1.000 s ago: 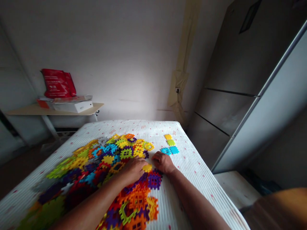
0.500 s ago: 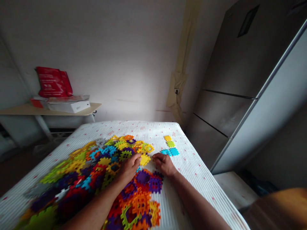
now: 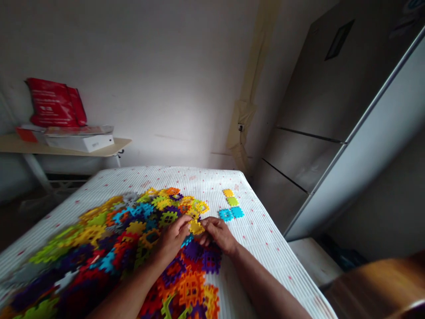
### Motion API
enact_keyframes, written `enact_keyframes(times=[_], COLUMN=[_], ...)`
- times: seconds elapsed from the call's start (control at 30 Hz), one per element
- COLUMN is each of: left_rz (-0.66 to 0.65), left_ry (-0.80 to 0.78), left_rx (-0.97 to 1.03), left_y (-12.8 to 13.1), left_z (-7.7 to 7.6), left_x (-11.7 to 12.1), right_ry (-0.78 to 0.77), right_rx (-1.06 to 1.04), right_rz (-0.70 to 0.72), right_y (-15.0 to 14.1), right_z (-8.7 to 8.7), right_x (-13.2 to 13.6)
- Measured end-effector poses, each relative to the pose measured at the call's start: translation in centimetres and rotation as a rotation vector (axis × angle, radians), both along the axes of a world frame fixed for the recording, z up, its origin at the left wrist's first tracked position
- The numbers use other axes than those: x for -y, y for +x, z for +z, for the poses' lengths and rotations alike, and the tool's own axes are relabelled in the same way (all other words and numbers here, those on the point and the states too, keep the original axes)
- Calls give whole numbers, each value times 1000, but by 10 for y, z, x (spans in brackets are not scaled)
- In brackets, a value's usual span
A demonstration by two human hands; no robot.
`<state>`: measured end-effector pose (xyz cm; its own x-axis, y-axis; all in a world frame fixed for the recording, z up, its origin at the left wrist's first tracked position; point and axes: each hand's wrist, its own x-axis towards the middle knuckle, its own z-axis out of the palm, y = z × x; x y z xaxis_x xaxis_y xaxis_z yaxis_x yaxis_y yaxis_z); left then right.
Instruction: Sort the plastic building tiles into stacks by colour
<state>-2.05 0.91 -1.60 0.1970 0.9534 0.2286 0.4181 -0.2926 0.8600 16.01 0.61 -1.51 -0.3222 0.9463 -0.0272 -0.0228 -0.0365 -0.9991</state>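
Note:
A solid yellow interlocking plastic tile (image 3: 196, 227) with a toothed edge is between my two hands, over the right side of the pile. My left hand (image 3: 174, 235) is closed with thumb and fingertips at its left edge. From the other side, my right hand (image 3: 219, 234) pinches the tile's right edge, its other fingers curled beneath. To the right lie several separate tiles: a yellow one (image 3: 228, 193), a green one (image 3: 233, 201), a blue one with openings (image 3: 226, 215) and a solid blue one (image 3: 237, 212).
A big heap of mixed interlocking pieces (image 3: 135, 227) spreads over the left of the table, on a white ribbed cover (image 3: 262, 248). Orange pieces (image 3: 191, 287) lie near my forearms. A refrigerator (image 3: 308, 106) stands right; a side table (image 3: 122, 146) holds boxes and a red bag (image 3: 55, 103).
My right hand has moved left and now grips the yellow tile, which my left hand held alone before. The view has shifted slightly to the right.

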Motion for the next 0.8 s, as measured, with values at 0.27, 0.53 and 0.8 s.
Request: enact_keyframes(times=[0.27, 0.53, 0.8], left_rz=[-27, 28, 24], left_ry=[52, 81, 79], left_rx=[45, 43, -95], left_y=[-2, 3, 0], left_z=[-8, -16, -9], left_x=[-1, -2, 1], right_ry=[31, 448, 481], right_rx=[-18, 475, 694], right_rz=[-18, -492, -528], right_y=[-3, 76, 146], right_z=[0, 20, 11], right_x=[2, -53, -129])
